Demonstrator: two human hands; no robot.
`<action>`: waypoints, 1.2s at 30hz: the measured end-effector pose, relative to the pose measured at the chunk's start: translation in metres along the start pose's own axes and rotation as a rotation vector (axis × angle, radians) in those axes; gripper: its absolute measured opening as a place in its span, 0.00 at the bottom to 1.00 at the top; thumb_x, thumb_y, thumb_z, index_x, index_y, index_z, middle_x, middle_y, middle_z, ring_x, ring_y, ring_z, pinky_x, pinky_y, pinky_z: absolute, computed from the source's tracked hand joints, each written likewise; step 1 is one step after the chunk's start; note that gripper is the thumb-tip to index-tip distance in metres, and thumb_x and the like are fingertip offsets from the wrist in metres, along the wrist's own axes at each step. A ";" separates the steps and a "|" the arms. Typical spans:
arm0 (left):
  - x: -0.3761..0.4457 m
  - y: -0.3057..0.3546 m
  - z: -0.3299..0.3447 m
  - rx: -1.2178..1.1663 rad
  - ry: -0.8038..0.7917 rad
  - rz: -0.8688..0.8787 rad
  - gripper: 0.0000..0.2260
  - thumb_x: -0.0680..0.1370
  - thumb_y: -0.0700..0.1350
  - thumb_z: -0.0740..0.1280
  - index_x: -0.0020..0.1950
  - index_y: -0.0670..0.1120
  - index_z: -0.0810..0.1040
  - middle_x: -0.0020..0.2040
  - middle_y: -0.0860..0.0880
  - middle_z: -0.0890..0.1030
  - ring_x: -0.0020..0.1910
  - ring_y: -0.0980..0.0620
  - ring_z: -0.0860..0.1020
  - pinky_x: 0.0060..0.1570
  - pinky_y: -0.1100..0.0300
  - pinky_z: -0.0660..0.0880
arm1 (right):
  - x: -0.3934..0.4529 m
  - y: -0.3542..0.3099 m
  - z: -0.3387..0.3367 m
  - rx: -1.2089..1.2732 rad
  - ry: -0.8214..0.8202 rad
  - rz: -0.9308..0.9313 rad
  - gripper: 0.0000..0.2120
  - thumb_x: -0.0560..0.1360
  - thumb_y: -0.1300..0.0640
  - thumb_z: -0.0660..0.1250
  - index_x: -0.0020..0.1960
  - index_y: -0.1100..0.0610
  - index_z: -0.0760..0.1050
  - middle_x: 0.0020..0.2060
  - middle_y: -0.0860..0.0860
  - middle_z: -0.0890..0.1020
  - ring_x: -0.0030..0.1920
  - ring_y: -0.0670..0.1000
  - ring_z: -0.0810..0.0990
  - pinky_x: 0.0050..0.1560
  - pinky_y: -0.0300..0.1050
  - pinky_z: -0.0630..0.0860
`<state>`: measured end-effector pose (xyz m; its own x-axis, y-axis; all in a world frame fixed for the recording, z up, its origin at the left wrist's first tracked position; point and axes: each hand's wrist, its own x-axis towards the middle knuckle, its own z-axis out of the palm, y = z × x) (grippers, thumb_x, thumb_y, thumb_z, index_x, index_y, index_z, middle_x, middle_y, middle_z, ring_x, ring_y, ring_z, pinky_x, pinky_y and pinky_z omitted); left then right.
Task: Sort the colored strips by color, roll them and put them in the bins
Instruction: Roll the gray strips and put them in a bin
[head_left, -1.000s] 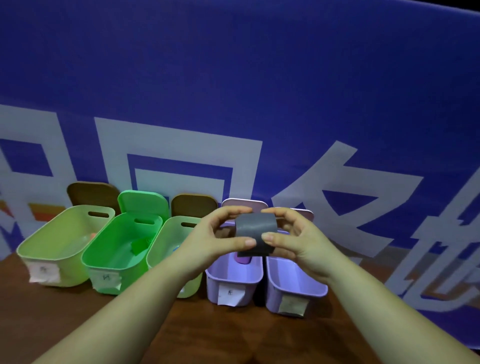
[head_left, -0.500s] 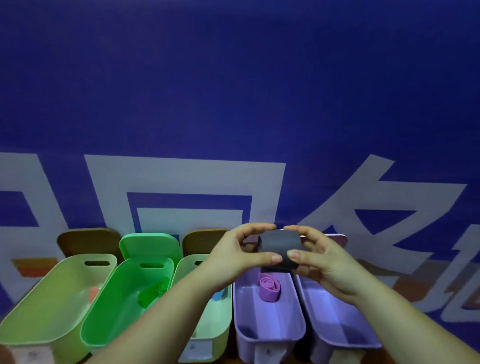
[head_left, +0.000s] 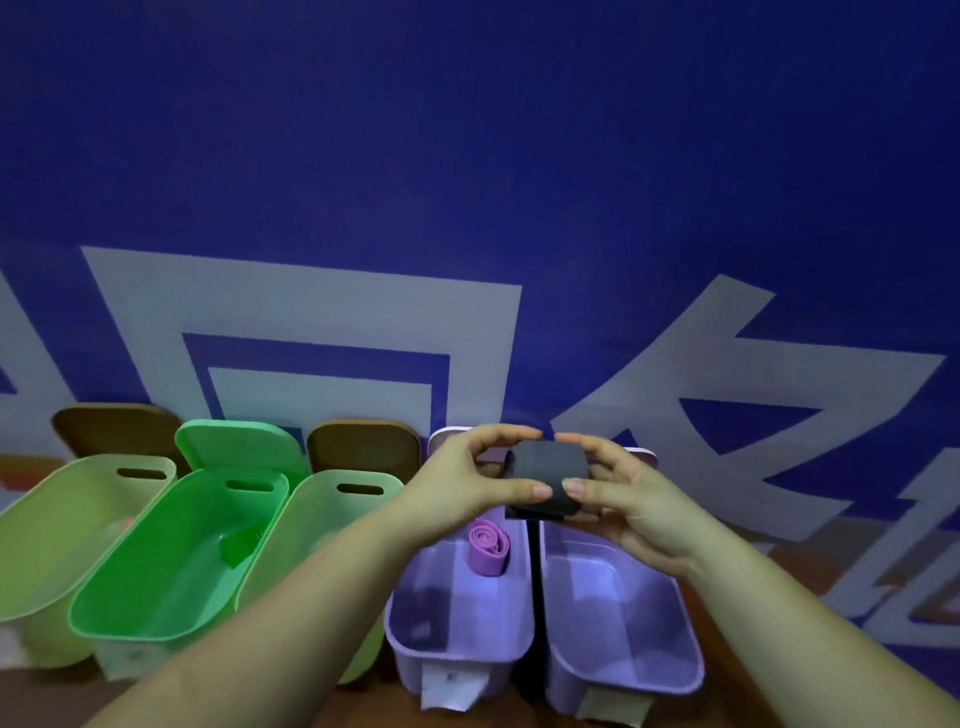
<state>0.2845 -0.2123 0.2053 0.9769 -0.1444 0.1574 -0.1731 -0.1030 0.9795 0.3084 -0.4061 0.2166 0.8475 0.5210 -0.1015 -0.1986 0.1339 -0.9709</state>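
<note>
A dark grey rolled strip (head_left: 548, 475) is held in the air between both hands, above the gap between two lilac bins. My left hand (head_left: 462, 486) pinches its left end with thumb and fingers. My right hand (head_left: 615, 493) pinches its right end the same way. A loose tail of the grey strip hangs under the roll. The left lilac bin (head_left: 457, 631) holds a purple rolled strip (head_left: 488, 545). The right lilac bin (head_left: 623, 660) shows nothing inside.
Three more bins stand in a row to the left: a yellow-green bin (head_left: 57, 525), a bright green bin (head_left: 171, 561) with a green strip (head_left: 241, 543) inside, and a pale green bin (head_left: 332, 504) partly hidden by my left forearm. A blue banner hangs behind the bins.
Both hands with the grey roll have shifted right, now over the gap between the lilac bins. The bins appear closer and lower in view as my head moved.
</note>
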 end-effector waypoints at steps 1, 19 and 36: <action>0.003 -0.001 0.009 0.018 -0.002 -0.007 0.28 0.59 0.52 0.79 0.59 0.53 0.79 0.58 0.50 0.81 0.56 0.51 0.80 0.58 0.50 0.76 | -0.001 0.001 -0.010 -0.002 -0.007 0.006 0.23 0.65 0.66 0.68 0.59 0.55 0.74 0.51 0.54 0.83 0.50 0.55 0.83 0.50 0.50 0.81; 0.084 -0.054 0.120 0.152 0.055 -0.183 0.22 0.65 0.38 0.78 0.55 0.51 0.77 0.49 0.51 0.81 0.48 0.57 0.81 0.49 0.64 0.78 | 0.028 0.043 -0.171 -0.209 -0.044 0.097 0.24 0.70 0.69 0.69 0.61 0.50 0.74 0.52 0.49 0.82 0.51 0.41 0.82 0.49 0.38 0.78; 0.135 -0.187 0.168 0.803 -0.175 -0.396 0.25 0.65 0.50 0.78 0.56 0.46 0.71 0.54 0.48 0.77 0.52 0.46 0.76 0.51 0.50 0.74 | 0.050 0.155 -0.243 -1.119 0.150 -0.046 0.32 0.72 0.53 0.71 0.73 0.47 0.62 0.74 0.43 0.60 0.73 0.47 0.61 0.72 0.45 0.61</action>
<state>0.4278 -0.3776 0.0219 0.9619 -0.0931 -0.2570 0.0717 -0.8213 0.5660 0.4396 -0.5641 0.0085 0.9082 0.4183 -0.0120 0.3232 -0.7193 -0.6149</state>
